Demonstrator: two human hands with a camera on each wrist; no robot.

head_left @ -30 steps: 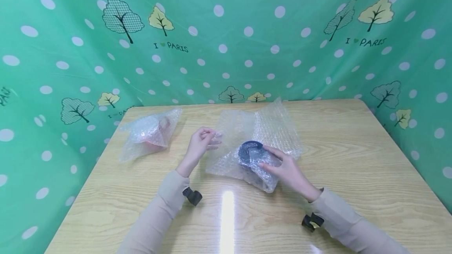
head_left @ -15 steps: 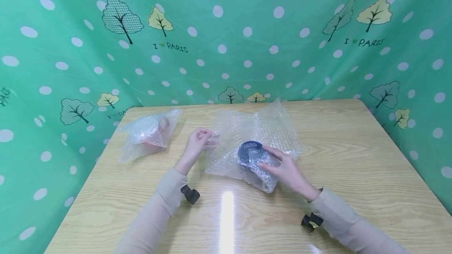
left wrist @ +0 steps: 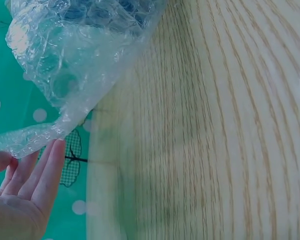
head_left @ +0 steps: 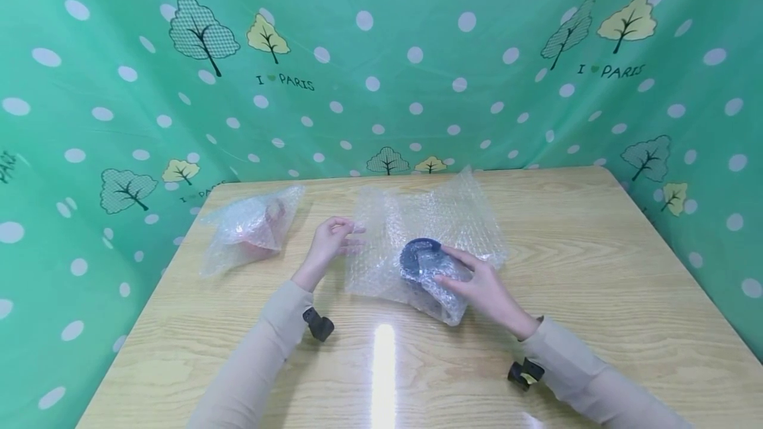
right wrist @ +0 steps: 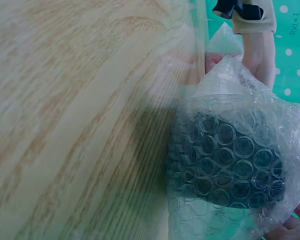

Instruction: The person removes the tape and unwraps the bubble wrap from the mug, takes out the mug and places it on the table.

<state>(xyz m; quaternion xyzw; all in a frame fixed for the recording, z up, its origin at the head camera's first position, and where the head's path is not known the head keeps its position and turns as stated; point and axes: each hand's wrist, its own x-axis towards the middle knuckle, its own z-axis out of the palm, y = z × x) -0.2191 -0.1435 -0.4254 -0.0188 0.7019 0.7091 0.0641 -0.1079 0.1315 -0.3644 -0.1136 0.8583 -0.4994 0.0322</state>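
A dark blue cup (head_left: 410, 258) with a round rim lies on its side, partly wrapped in a clear bubble wrap sheet (head_left: 461, 214) on the table. My right hand (head_left: 491, 293) holds the cup and the wrap from the right, fingers by the rim and thumb on the film. At the sheet's left edge, my left hand (head_left: 324, 243) pinches the film between thumb and fingers. The left wrist view shows that pinched strip of bubble wrap (left wrist: 65, 117) stretched from the hand (left wrist: 30, 192) up to the bundle. Through the bubbles, the right wrist view shows the cup's dark side (right wrist: 230, 160).
Another bubble wrap bundle (head_left: 253, 224), with something pinkish inside, lies at the back left of the wooden table (head_left: 566, 270). A green dotted curtain (head_left: 417, 85) hangs behind and around the table. Both wrists wear small black cameras (head_left: 318, 324).
My left hand has drawn slightly left with the wrap's edge, and the film's left part has spread flatter. The right hand and the cup stay in place.
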